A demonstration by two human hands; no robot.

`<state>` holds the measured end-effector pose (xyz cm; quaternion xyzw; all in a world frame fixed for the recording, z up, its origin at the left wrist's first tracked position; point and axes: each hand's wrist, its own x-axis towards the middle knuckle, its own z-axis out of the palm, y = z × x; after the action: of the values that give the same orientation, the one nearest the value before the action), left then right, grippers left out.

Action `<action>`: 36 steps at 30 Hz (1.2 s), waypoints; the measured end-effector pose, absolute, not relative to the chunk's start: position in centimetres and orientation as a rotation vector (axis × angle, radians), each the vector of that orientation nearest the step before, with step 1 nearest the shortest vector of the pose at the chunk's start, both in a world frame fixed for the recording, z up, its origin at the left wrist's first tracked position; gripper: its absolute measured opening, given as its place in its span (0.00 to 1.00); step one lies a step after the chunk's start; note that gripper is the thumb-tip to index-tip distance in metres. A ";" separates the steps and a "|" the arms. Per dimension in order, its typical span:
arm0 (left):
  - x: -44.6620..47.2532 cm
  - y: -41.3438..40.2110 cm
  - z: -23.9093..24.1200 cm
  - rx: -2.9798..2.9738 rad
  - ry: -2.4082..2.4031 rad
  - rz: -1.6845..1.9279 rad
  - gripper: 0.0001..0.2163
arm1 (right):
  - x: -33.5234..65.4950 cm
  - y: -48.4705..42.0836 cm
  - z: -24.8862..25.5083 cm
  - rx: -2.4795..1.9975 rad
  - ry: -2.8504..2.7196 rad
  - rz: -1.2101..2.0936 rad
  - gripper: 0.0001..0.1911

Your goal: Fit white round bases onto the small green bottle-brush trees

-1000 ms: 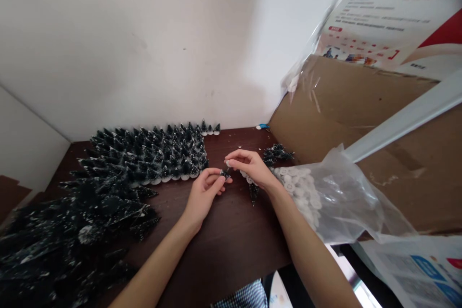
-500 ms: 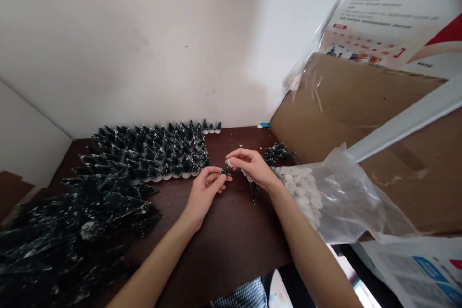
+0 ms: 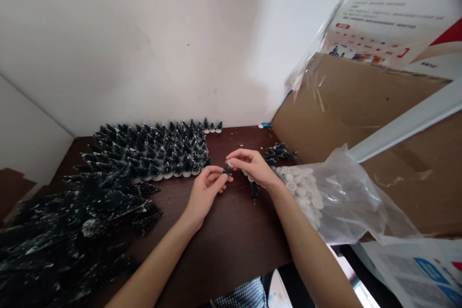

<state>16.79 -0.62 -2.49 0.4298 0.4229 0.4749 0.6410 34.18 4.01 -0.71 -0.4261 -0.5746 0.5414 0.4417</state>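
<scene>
Between finger and thumb, my left hand [image 3: 207,189] pinches a small dark green miniature Christmas tree [image 3: 226,172] with white flecks. My right hand [image 3: 253,167] closes on a small white round base [image 3: 230,164], right at the end of that tree. Whether the two parts are joined cannot be made out. Left of my hands stand rows of miniature trees [image 3: 162,147] on white bases. More little trees [image 3: 279,152] lie beyond my right hand, and others are partly hidden under it.
A clear plastic bag [image 3: 346,202] at the right spills white bases [image 3: 301,190]. Larger loose trees [image 3: 83,221] are heaped at the left front. A cardboard box [image 3: 378,120] borders the dark table [image 3: 231,245] on the right; a blue-and-white object [image 3: 264,125] lies by the wall.
The hands keep almost the same place, fingers shifting slightly around the tree and the base. The whole view has moved very slightly.
</scene>
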 end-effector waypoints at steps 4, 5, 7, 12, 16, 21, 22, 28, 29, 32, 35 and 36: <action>16.8 -0.7 -2.4 0.983 0.960 1.083 0.19 | 34.2 4.0 -0.7 -1.056 -1.438 1.348 0.11; 16.8 -0.7 -2.4 0.981 0.961 1.082 0.19 | 34.2 4.0 -0.7 -1.052 -1.438 1.348 0.11; 16.8 -0.7 -2.4 0.976 0.964 1.084 0.20 | 34.2 4.0 -0.7 -1.045 -1.439 1.351 0.11; 16.9 -0.7 -2.4 0.982 0.968 1.098 0.20 | 34.2 3.9 -0.5 -1.050 -1.444 1.349 0.11; 16.9 -0.7 -2.5 0.990 0.970 1.102 0.20 | 34.2 3.9 -0.6 -1.039 -1.450 1.358 0.11; 16.9 -0.7 -2.5 0.982 0.969 1.102 0.19 | 34.2 3.9 -0.5 -1.024 -1.452 1.380 0.11; 16.9 -0.7 -2.5 0.979 0.971 1.102 0.19 | 34.1 3.8 -0.5 -1.023 -1.451 1.386 0.11; 16.8 -0.8 -2.5 0.977 0.966 1.102 0.19 | 34.1 3.7 -0.3 -1.029 -1.446 1.406 0.11; 16.8 -0.8 -2.5 0.979 0.966 1.104 0.18 | 34.1 3.7 -0.3 -1.029 -1.447 1.410 0.11; 16.9 -0.7 -2.5 0.983 0.966 1.112 0.18 | 34.1 3.8 -0.4 -1.033 -1.450 1.426 0.11; 16.9 -0.7 -2.5 0.976 0.964 1.120 0.19 | 34.1 3.8 -0.4 -1.037 -1.448 1.438 0.12; 17.0 -0.7 -2.5 0.972 0.964 1.124 0.19 | 34.1 3.7 -0.5 -1.037 -1.446 1.442 0.12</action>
<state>16.96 -0.69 -2.49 0.4251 0.4212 0.4912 0.6329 34.15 3.75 -0.46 -0.4123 -0.5750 0.5733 0.4132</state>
